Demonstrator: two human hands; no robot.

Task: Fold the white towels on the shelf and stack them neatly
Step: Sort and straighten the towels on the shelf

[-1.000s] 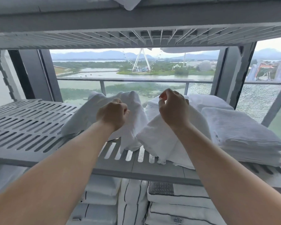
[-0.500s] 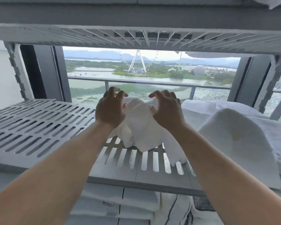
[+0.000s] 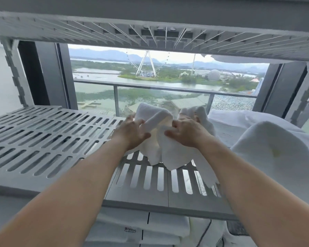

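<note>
A crumpled white towel (image 3: 161, 138) lies bunched on the grey slatted shelf (image 3: 43, 139), near its middle. My left hand (image 3: 132, 132) grips the towel's left side, thumb and fingers curled into the cloth. My right hand (image 3: 185, 133) grips its right side in the same way, a hand's width from the left one. Part of the towel hangs toward the shelf's front edge. More white towels (image 3: 268, 154) lie piled to the right on the same shelf.
Another slatted shelf (image 3: 150, 31) hangs close overhead. Below the front edge, folded white linen (image 3: 141, 230) with a dark logo is stacked on a lower level. Grey uprights (image 3: 16, 73) stand at the back corners, with a window and railing behind.
Both hands have moved farther into the shelf and closed on the bunched towel. The view has shifted left, so the folded pile at the right is mostly cut off.
</note>
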